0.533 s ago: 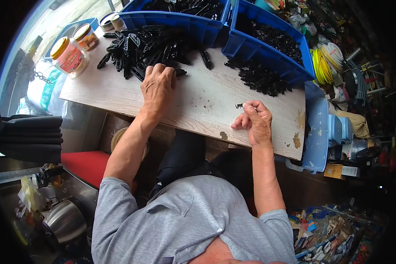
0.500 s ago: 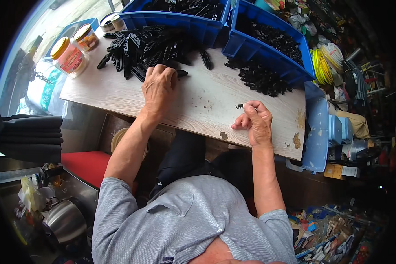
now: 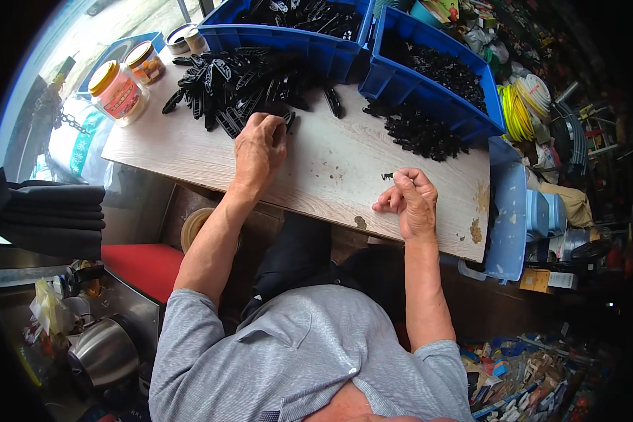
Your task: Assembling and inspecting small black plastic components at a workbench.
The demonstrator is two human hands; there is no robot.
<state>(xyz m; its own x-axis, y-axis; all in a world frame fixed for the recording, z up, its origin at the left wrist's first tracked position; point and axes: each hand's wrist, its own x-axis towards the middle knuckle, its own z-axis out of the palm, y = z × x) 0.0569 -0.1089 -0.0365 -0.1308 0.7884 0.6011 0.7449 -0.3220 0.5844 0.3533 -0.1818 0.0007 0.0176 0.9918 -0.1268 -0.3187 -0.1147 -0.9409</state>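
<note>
My left hand is closed at the front of a heap of long black plastic parts. One long black part sticks out past its fingertips, pinched between thumb and fingers as far as I can see. Over the right half of the table, my right hand is raised with a small black toothed piece pinched at thumb and forefinger. Its lower fingers are curled loosely. Beyond it lies a pile of similar small black pieces.
Two blue bins, one of long parts and one of small pieces, stand along the far edge. Lidded jars are at the left. A light-blue container adjoins the right edge, near a yellow coil.
My left hand has turned the long black part from lying sideways to pointing away from me. My right hand still pinches the small piece, nearly in place. The whole view shifts slightly.
</note>
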